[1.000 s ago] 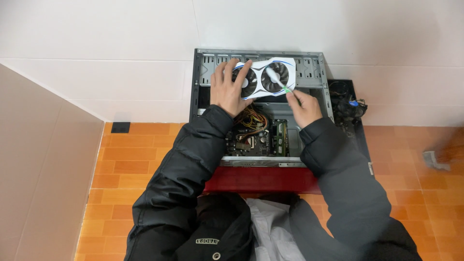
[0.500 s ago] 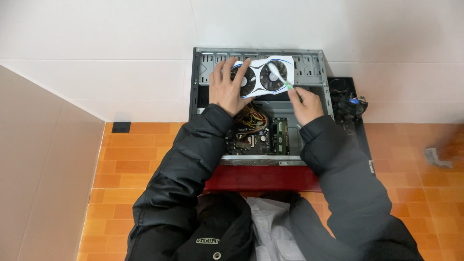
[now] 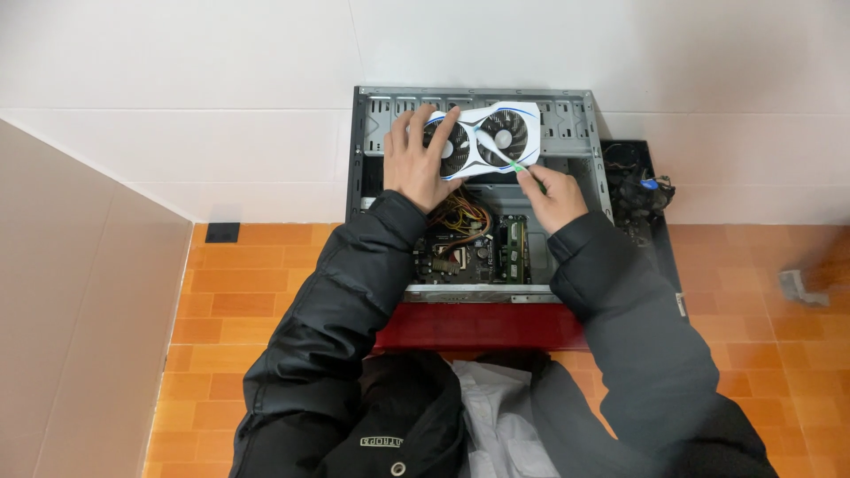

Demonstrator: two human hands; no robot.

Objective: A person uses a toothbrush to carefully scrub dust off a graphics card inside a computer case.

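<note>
An open grey computer case (image 3: 577, 124) lies on its side against the white wall. A white graphics card (image 3: 496, 137) with two black fans rests across its upper part. My left hand (image 3: 416, 159) is spread over the card's left fan and holds it down. My right hand (image 3: 551, 195) grips a thin green-handled tool (image 3: 512, 163), a small brush or similar, its tip on the card near the right fan. Below the card the motherboard (image 3: 469, 252) shows with coloured wires and memory sticks.
A dark red panel (image 3: 482, 326) runs along the case's near edge. A black side panel with a cooler fan and cables (image 3: 639, 190) lies right of the case. Orange floor tiles surround it, with a small black object (image 3: 221, 232) at left and a grey object (image 3: 797, 285) at right.
My right hand has shifted the tool slightly leftward across the card. My left hand stays on the left fan.
</note>
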